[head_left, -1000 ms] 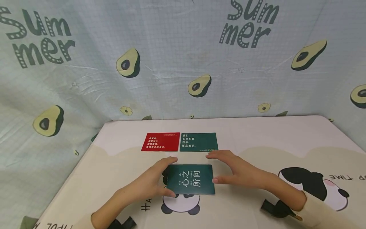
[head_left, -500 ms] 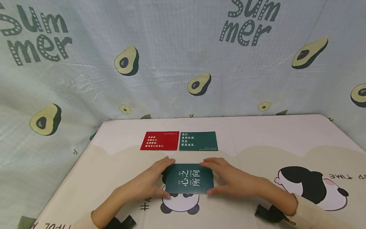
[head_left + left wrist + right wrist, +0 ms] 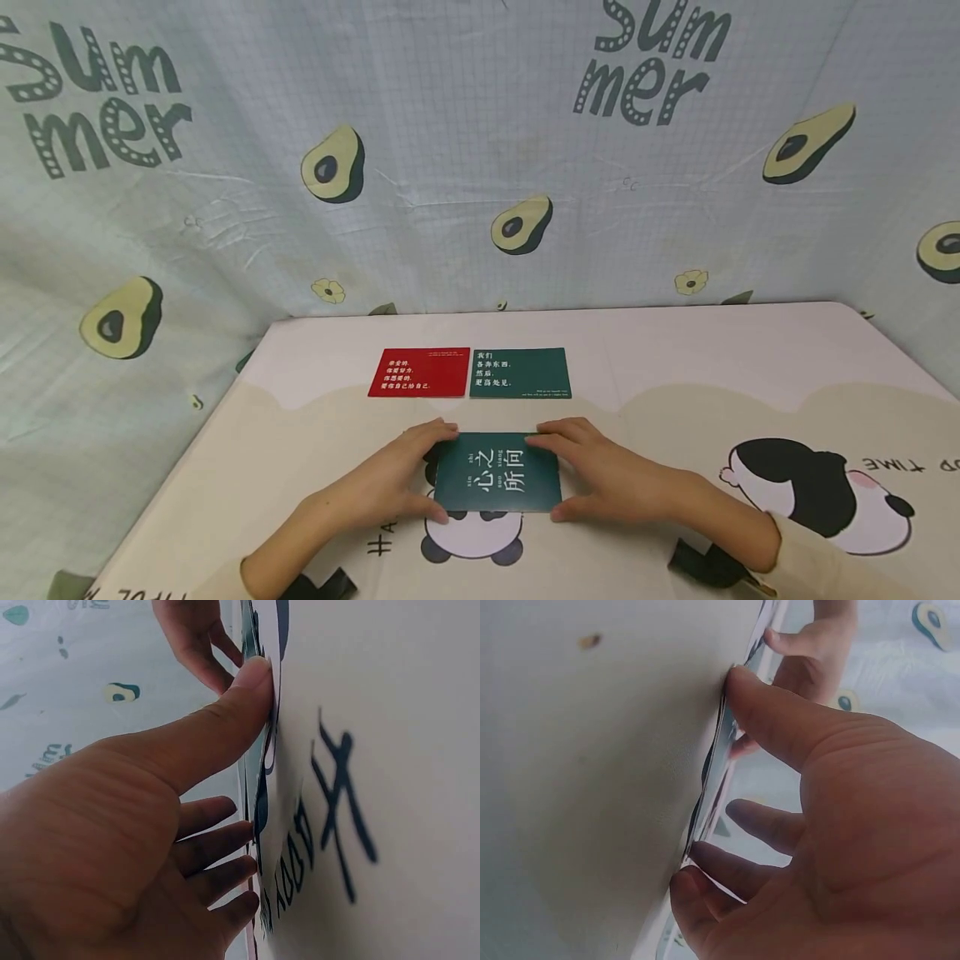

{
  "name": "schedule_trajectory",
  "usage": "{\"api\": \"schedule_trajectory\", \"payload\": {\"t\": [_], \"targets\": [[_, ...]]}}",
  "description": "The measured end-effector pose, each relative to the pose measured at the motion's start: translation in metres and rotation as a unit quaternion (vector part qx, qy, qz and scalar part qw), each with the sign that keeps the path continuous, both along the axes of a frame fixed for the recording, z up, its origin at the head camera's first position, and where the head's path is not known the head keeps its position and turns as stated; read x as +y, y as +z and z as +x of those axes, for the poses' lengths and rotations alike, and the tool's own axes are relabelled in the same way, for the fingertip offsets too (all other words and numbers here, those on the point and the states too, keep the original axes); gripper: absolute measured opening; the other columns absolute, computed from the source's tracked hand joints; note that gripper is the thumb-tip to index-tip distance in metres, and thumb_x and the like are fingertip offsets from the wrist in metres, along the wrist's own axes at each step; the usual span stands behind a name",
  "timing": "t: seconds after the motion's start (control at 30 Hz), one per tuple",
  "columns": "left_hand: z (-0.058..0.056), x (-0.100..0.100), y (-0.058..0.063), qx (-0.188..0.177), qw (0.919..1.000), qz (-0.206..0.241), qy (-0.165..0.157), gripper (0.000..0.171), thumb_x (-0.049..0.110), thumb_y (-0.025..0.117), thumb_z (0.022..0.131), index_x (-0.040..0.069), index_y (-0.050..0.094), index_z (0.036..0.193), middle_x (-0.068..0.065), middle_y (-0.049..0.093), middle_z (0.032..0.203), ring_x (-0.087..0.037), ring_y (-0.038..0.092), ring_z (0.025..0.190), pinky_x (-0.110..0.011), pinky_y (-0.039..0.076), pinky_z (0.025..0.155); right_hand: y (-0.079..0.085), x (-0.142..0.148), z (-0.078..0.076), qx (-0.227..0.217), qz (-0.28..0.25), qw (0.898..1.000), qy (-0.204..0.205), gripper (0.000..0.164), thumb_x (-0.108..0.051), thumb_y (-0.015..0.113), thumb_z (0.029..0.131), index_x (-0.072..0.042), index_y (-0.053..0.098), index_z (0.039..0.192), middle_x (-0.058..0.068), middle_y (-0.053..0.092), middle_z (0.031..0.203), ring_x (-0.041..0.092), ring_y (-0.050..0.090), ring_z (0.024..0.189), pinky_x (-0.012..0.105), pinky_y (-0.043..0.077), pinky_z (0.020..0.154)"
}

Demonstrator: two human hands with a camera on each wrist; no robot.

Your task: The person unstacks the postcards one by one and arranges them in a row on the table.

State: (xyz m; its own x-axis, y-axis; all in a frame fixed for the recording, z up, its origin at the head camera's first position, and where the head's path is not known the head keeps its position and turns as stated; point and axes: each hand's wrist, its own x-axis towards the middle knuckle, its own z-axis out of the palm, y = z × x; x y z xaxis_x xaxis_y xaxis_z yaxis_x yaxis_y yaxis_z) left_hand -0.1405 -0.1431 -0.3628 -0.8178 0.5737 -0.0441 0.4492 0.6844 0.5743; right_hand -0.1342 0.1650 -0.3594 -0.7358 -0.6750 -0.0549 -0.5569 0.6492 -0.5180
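Pale wrinkled cloth (image 3: 442,142) behind, avocado prints (image 3: 522,225), grey-green "summer" lettering (image 3: 651,90); pink-and-beige tabletop (image 3: 675,350), panda prints (image 3: 817,492), far-right corner rounded.

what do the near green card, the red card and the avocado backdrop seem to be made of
Near green card: probably coated card stock, smooth, perhaps faintly satin, given its crisp edges and even printed face.
Red card: likely similar stock, looking matte; thin, flat and straight-edged.
Avocado backdrop: thin fabric or plastic sheeting, can't tell which; mostly matte, with creases and soft folds.

Green card (image 3: 497,472): between left hand (image 3: 378,477) and right hand (image 3: 615,477)
Red card (image 3: 419,372): past both hands
Other green card (image 3: 532,372): there too
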Motion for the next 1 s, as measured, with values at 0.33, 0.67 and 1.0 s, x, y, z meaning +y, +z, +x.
{"api": "schedule_trajectory", "payload": {"t": [0.33,0.67,1.0], "targets": [[0.0001,-0.0013,-0.0017,0.010,0.9999,0.008,-0.002,0.089,0.028,0.089,0.065,0.010,0.043,0.139,-0.006,0.039,0.145,-0.027,0.031,0.137,-0.044,0.035,0.105,0.0010,-0.0012,0.0010,0.010,0.004,1.000,-0.002,0.078,-0.036,0.077,0.081,-0.020,0.037,0.146,0.001,0.032,0.145,0.016,0.028,0.132,0.037,0.040,0.103],[-0.0003,-0.0026,-0.0030,0.020,0.9997,0.010,-0.006,0.089,0.028,0.089,0.065,0.011,0.043,0.139,-0.003,0.041,0.141,-0.023,0.036,0.132,-0.041,0.038,0.104,0.0022,-0.0034,0.0058,0.065,0.008,0.998,0.008,0.078,-0.033,0.079,0.079,-0.021,0.038,0.145,0.006,0.032,0.143,0.023,0.032,0.129,0.040,0.046,0.096],[-0.0020,-0.0043,-0.0041,0.056,0.9973,0.025,-0.039,0.090,0.031,0.089,0.064,0.014,0.043,0.139,0.004,0.035,0.139,-0.015,0.036,0.126,-0.035,0.042,0.100,0.0028,-0.0054,0.0074,0.086,0.018,0.996,0.011,0.077,-0.034,0.079,0.079,-0.018,0.040,0.143,0.008,0.032,0.142,0.024,0.032,0.128,0.040,0.045,0.097]]}}
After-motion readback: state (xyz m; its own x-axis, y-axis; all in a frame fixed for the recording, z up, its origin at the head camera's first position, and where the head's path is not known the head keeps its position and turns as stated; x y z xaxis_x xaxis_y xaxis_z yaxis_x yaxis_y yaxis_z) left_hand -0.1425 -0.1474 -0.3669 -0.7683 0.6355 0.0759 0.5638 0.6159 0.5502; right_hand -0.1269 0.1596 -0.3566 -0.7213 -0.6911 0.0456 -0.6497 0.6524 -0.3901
